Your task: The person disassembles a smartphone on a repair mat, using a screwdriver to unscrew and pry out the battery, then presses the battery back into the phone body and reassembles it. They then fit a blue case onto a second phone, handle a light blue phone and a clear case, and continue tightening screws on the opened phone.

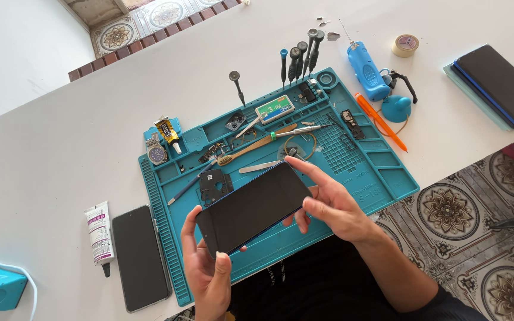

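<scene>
While both bare hands meet over the near edge of the teal silicone repair mat (388, 178), they hold a black rectangular smartphone with a thin blue rim (256, 208) between them, dark screen up and tilted, just above the mat. The left hand (208, 270) grasps the phone's lower left corner, thumb on the glass and fingers curled beneath. The right hand (331, 205) grips the opposite end, its index finger laid along the upper edge and its thumb pressed at the right side.

Just behind the phone, on the mat, lie a dark perforated phone frame part (214, 184), a pair of steel tweezers (257, 167) and a bamboo-handled toothbrush (256, 145). A row of black precision screwdrivers (298, 59) stands at the mat's far edge. A wristwatch with a blue dial (156, 154) rests at the mat's left corner.

To the left of the mat, on the white table (60, 154), a second dark smartphone (140, 258) lies flat beside a white glue tube (99, 233). Well apart at the far right rests another dark phone on a pale green pad (498, 83).
</scene>
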`<move>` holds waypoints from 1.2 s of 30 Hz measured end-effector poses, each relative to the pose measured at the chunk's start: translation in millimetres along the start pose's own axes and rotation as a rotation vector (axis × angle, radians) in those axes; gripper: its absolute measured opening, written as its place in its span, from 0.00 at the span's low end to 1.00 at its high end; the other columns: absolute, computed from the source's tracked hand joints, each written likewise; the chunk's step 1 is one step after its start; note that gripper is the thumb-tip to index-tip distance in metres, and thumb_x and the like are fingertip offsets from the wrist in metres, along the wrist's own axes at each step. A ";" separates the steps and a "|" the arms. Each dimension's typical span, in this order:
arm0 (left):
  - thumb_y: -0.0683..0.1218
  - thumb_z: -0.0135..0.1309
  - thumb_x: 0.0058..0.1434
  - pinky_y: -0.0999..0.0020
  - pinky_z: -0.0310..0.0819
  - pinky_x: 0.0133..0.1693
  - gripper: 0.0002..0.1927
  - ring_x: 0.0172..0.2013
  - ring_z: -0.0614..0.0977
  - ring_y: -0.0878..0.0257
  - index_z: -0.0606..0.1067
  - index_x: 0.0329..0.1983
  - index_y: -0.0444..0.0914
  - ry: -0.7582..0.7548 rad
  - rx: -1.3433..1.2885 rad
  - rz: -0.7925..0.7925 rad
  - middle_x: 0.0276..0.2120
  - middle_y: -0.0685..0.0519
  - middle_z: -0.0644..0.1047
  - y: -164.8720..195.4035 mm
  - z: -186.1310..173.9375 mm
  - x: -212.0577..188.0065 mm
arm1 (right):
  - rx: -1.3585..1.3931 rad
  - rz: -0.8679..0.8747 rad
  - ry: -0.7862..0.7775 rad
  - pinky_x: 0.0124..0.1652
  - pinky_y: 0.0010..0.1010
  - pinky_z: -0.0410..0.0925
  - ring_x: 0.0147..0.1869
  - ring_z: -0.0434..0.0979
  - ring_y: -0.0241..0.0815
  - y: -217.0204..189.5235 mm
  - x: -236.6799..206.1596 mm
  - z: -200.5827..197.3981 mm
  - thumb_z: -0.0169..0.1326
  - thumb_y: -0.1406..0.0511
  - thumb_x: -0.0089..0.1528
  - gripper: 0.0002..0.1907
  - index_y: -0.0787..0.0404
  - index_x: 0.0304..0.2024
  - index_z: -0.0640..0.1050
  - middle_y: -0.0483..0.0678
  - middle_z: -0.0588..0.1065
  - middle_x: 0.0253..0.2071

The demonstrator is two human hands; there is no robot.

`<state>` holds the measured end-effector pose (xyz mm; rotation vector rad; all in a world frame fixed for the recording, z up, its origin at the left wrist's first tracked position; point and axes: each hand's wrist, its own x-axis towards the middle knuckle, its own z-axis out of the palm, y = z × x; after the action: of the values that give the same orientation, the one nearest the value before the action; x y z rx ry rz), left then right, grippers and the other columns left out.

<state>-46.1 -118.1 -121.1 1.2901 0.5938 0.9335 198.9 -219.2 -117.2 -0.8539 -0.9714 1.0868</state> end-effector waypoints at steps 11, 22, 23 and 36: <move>0.64 0.61 0.60 0.61 0.70 0.58 0.56 0.56 0.79 0.56 0.46 0.77 0.32 -0.001 0.052 0.020 0.49 0.41 0.78 -9.9 -7.5 -6.3 | 0.021 0.035 0.057 0.48 0.25 0.74 0.48 0.82 0.36 -0.6 1.8 3.4 0.69 0.63 0.56 0.51 0.65 0.74 0.55 0.53 0.81 0.45; 0.65 0.60 0.61 0.61 0.72 0.58 0.54 0.57 0.79 0.55 0.51 0.76 0.29 -0.028 0.067 0.065 0.58 0.38 0.75 -3.0 -1.0 -6.2 | -0.089 -0.088 0.105 0.48 0.25 0.75 0.47 0.83 0.38 12.4 -5.1 -10.0 0.76 0.61 0.50 0.42 0.71 0.60 0.72 0.55 0.82 0.44; 0.64 0.60 0.61 0.61 0.73 0.58 0.53 0.57 0.79 0.55 0.51 0.76 0.29 -0.035 0.056 0.061 0.57 0.37 0.75 -2.5 -0.9 -6.4 | -0.077 -0.083 0.113 0.48 0.25 0.75 0.47 0.83 0.38 12.8 -4.8 -10.1 0.76 0.60 0.50 0.42 0.71 0.60 0.72 0.55 0.82 0.45; 0.50 0.62 0.61 0.60 0.74 0.57 0.50 0.55 0.81 0.55 0.47 0.77 0.33 -0.083 -0.024 0.069 0.52 0.39 0.77 -1.6 -6.5 -10.0 | -0.112 -0.214 0.073 0.49 0.23 0.74 0.47 0.82 0.35 15.8 -6.5 -5.8 0.74 0.64 0.55 0.58 0.70 0.78 0.53 0.57 0.82 0.45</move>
<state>-56.2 -123.1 -125.3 1.3280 0.4748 0.9359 198.3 -222.0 -135.0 -0.8533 -1.0436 0.8198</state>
